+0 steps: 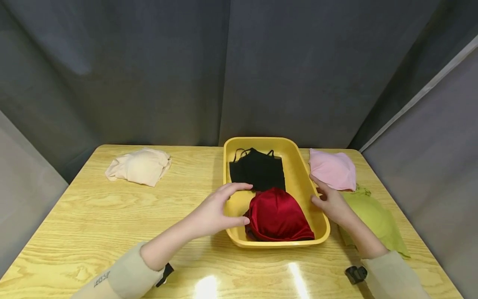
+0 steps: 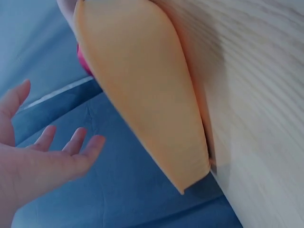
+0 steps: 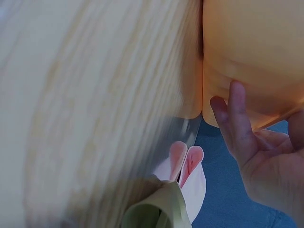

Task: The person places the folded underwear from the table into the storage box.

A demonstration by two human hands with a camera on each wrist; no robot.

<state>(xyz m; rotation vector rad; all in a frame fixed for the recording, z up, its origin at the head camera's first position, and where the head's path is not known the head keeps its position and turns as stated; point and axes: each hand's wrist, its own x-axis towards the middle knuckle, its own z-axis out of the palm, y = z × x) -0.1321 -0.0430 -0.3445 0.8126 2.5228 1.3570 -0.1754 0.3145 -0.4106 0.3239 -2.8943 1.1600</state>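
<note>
A yellow plastic bin (image 1: pixel 276 244) stands on the table, holding a folded black strappy top (image 1: pixel 261 171) at the back and a shiny red bra (image 1: pixel 279 214) in front. My left hand (image 1: pixel 213 211) hovers over the bin's left rim, thumb and fingers spread, the thumb tip beside the red bra. In the left wrist view this hand (image 2: pixel 52 164) is apart from the bin's wall (image 2: pixel 142 85). At the right rim is my right hand (image 1: pixel 333 203), its fingers extended along the outer wall (image 3: pixel 256 52) and its thumb near the rim. Whether they press is unclear.
A pink bra (image 1: pixel 332 169) and a green one (image 1: pixel 377 218) lie right of the bin, the green one partly beneath my right forearm. On the far left lies a beige bra (image 1: pixel 140 166). Grey curtains (image 1: pixel 157 74) enclose the wooden table (image 1: pixel 112 220) behind and at the sides.
</note>
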